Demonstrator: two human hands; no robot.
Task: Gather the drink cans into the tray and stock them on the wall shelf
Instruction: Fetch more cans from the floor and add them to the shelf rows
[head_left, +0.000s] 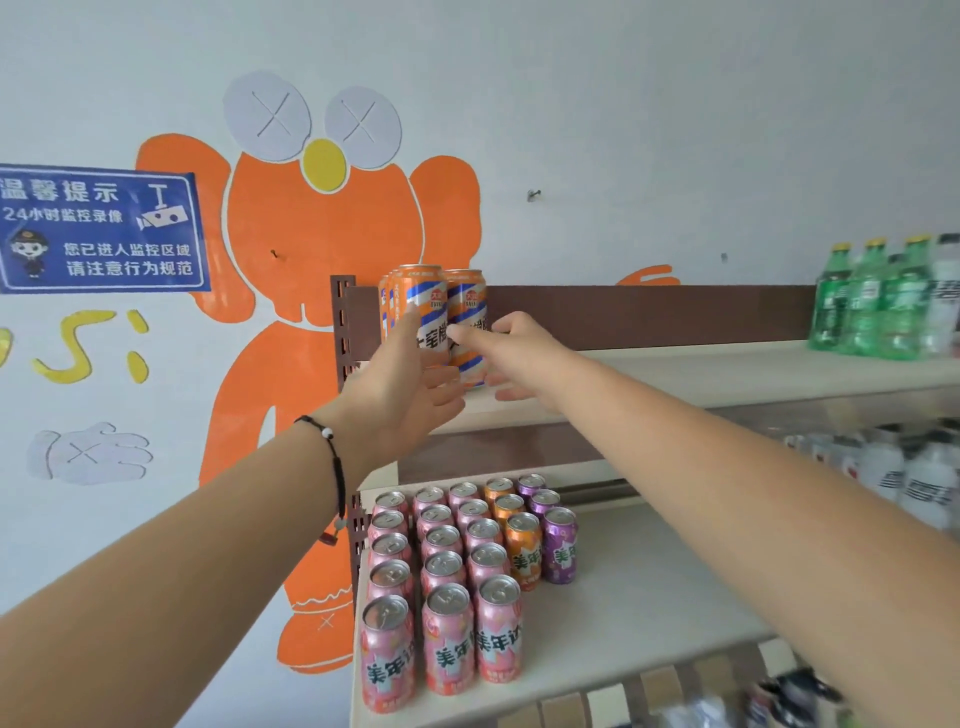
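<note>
Near: pink cans (441, 582) in rows on lower shelf (649, 597). Your left hand (400, 384), fingers straight, together, lies against orange cans (441, 312) at upper shelf (675, 369) left end. Your right hand (511, 345), fingers straight, touches the rightmost one.

Small shop, wall shelves (675, 374) stocked with drink cans (447, 582), bottles (872, 306), surveillance notice (98, 231)

Upper shelf (701, 371), pale board, brown back panel: tall orange-and-blue cans (441, 317) stand at its left end, right at the fingers (467, 338); green bottles (865, 306) far right of them. Lower shelf (649, 597), beneath the fingers: pink cans (441, 587) in three rows, orange cans (522, 545), purple cans (558, 540), white bottles (904, 478) off right.
</note>
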